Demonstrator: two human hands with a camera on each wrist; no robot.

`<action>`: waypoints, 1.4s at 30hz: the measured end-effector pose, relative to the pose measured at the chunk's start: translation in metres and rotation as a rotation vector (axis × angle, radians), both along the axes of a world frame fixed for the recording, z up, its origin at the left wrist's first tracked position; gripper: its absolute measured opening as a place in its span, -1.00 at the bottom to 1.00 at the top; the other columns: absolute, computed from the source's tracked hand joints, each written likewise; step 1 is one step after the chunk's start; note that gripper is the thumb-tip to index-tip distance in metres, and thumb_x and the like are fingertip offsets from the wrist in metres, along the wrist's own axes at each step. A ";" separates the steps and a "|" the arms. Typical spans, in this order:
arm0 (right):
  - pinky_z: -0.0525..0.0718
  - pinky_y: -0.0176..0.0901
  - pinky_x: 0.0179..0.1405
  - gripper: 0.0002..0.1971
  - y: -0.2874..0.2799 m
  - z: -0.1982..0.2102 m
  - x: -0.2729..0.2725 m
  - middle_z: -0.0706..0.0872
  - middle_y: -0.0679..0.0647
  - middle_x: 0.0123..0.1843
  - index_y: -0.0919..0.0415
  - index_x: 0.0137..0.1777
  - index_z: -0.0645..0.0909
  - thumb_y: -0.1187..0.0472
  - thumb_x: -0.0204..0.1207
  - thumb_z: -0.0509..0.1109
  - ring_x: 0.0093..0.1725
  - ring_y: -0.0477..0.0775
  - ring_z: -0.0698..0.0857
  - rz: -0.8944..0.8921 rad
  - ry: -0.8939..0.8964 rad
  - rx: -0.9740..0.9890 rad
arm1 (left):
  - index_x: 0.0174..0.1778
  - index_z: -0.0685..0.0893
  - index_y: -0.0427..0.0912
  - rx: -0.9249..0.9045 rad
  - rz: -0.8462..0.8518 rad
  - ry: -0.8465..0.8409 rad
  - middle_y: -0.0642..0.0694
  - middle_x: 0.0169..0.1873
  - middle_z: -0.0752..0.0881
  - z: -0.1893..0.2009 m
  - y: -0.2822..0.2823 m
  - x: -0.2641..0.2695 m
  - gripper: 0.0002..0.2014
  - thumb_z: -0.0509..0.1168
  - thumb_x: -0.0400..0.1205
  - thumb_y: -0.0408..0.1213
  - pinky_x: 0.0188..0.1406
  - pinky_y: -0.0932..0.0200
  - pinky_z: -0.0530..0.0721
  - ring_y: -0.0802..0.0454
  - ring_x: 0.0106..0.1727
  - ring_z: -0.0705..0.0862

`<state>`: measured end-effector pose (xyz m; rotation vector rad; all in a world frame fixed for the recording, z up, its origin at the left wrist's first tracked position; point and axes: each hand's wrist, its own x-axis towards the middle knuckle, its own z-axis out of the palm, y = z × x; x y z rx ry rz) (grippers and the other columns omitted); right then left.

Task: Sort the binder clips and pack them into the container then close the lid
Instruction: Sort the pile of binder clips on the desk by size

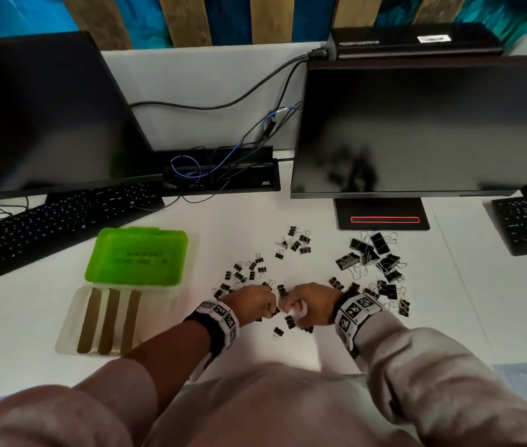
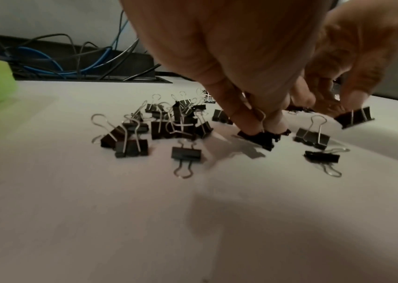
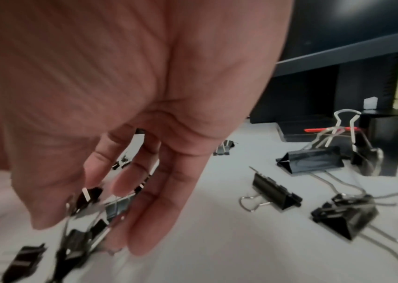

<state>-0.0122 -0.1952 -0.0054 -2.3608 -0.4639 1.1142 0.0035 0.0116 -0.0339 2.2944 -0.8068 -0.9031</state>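
Both hands work low over the white tabletop [image 1: 352, 337], close together in the middle of the scattered binder clips. The left hand [image 1: 249, 301] pinches a small binder clip [image 2: 258, 137] between thumb and fingertips, the clip's black body at or just above the surface. The right hand [image 1: 310, 303] has its fingers curled down around a loose bunch of small clips [image 3: 91, 206]; the wrist view is blurred, so how many it holds cannot be told.

Clip locations:
- Small clips [image 1: 246, 272] lie strewn just beyond the hands.
- A second small group [image 1: 296, 241] lies farther back.
- The large clips [image 1: 371, 256] are heaped to the right, near the monitor stand [image 1: 381, 217].

The container [image 1: 110, 321] lies open at the left: a clear tray with brown dividers, with the green lid [image 1: 138, 256] hinged back beyond it. No clips are visible in the compartments.

Handling notes, as judgement:
- The clips are light, rigid spring steel with smooth painted bodies and thin wire handles.
- Single small clips are best pinched across the black body. The wire loops pivot and tangle with neighbours.
- Handfuls are likely to shed clips during transfer.
- The large clips are heavier. Grip them by the folded body, not the handles, which may swing.
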 end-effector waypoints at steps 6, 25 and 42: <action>0.69 -0.08 0.04 -0.87 0.021 0.002 -0.011 0.81 0.09 -0.05 0.12 -0.12 0.74 0.27 0.41 0.38 -0.01 0.17 0.72 0.170 -0.031 -0.159 | 0.37 0.56 -0.14 -0.003 0.152 0.052 -0.10 -0.19 0.51 0.004 -0.012 0.005 -0.54 0.20 0.57 -0.57 -0.35 0.59 0.43 0.13 -0.26 0.55; 0.65 0.10 0.14 -0.60 0.027 -0.008 -0.011 0.66 0.20 0.26 -0.11 0.35 0.51 0.19 0.53 0.23 0.19 0.31 0.67 0.037 -0.216 -0.276 | 0.23 0.66 -0.17 0.168 0.171 -0.029 -0.28 0.04 0.65 0.004 -0.022 0.001 -0.67 0.26 0.58 -0.50 0.05 0.10 0.56 -0.17 0.09 0.64; 0.64 0.04 0.04 -0.60 0.021 -0.016 -0.013 0.72 0.15 0.17 -0.22 0.34 0.45 0.16 0.53 0.26 0.12 0.27 0.69 0.085 -0.256 -0.180 | -0.01 0.68 -0.23 0.158 0.148 -0.083 -0.27 -0.05 0.64 0.006 -0.014 -0.003 -0.87 0.29 0.57 -0.41 -0.04 0.05 0.54 -0.17 -0.02 0.62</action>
